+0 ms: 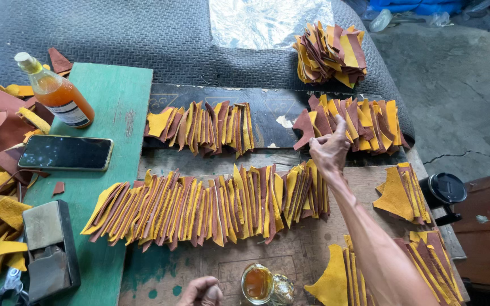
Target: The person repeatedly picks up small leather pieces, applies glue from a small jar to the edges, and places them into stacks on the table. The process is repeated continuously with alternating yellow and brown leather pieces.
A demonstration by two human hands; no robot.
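My right hand point(329, 150) fingers pinch a brown leather piece point(303, 129); I'd lay it overlapping evenly. Left hand point(201, 292) looks curled shut.

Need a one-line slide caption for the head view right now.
Right hand grips a brown leather piece among fanned yellow-brown rows; left hand rests beside an open glue jar.

The person's body appeared only as two bare limbs. The right hand point(329, 150) and its forearm were uncovered from fingertips to the frame edge; no sleeve, glove, watch, ring or wristband was fitted. The forearm was lean, with tendons and veins visibly raised. The left hand point(201, 292) was likewise ungloved, and only its knuckles showed at the lower frame edge.
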